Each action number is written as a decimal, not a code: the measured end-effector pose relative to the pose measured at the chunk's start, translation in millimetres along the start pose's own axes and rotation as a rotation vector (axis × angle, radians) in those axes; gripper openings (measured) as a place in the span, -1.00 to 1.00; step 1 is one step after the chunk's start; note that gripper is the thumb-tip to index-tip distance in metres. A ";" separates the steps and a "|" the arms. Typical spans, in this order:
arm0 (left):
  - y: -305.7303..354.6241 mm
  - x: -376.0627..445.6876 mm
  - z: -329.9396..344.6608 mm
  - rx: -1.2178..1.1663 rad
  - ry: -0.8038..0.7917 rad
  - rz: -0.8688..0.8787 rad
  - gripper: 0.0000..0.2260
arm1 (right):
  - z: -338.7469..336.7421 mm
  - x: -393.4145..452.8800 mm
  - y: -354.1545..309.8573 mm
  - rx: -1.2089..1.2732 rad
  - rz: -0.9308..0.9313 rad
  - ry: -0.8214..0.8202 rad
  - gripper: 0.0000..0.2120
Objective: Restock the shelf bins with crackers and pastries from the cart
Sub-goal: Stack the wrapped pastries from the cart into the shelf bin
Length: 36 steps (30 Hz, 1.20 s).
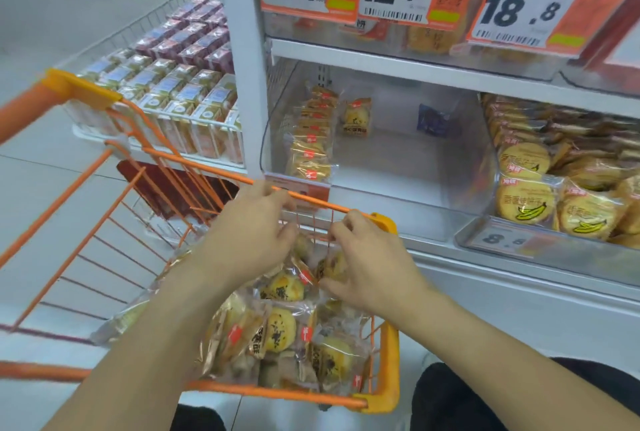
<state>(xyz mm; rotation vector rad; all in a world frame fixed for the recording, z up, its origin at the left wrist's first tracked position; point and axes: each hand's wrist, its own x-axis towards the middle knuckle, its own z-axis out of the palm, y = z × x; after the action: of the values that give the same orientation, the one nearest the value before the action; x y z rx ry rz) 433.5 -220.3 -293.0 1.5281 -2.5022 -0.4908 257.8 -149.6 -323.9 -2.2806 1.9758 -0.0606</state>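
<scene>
At left, the orange cart [114, 188] fills the lower left of the frame, its left half bare wire. The pastries [280, 330] are heaped in its lower-centre corner, lying every way with no common axis. The left hand [249, 240] and right hand [367, 267] reach in over the far rim, fingers curled among the packets; a firm hold cannot be told. Right of centre, the bin [381, 160] is mostly bare floor, with a row of packets standing on edge along its left wall. At far right, banana crackers [554, 195] crowd the next bin.

Orange cart [304, 196]; yellow pastries [280, 328], perhaps black-speckled.
</scene>
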 end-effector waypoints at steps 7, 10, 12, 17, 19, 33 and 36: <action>-1.4 -22.5 12.5 0.099 -0.374 -0.122 -0.34 | -4.9 -16.8 1.5 -0.278 -0.001 -0.242 -0.38; -1.0 -23.5 18.6 0.037 -0.471 -0.140 -0.23 | -7.8 -15.8 8.5 -0.376 0.023 -0.367 -0.39; -0.9 -21.6 23.7 -0.020 -0.464 -0.146 -0.22 | -11.5 -13.1 13.9 -0.376 0.058 -0.414 -0.39; 5.6 -18.5 37.7 0.046 -0.465 -0.094 -0.25 | -17.8 -7.5 34.8 -0.272 0.039 -0.376 -0.49; 9.8 -18.4 45.8 0.115 -0.451 -0.065 -0.31 | -23.0 -4.4 43.8 -0.219 0.017 -0.357 -0.41; 7.8 -4.3 24.1 -0.074 -0.089 -0.052 -0.76 | -65.0 -4.4 86.9 0.758 -0.003 -0.152 -0.32; 4.6 -3.1 1.3 -0.408 -0.120 -0.163 -0.83 | -61.8 -6.3 86.6 1.173 0.035 -0.135 -0.26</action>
<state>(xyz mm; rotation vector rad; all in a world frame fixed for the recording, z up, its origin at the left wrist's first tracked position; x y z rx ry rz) 430.7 -215.4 -292.5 1.5751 -2.1805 -1.0715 164.8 -159.5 -272.7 -1.4032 1.3001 -0.7926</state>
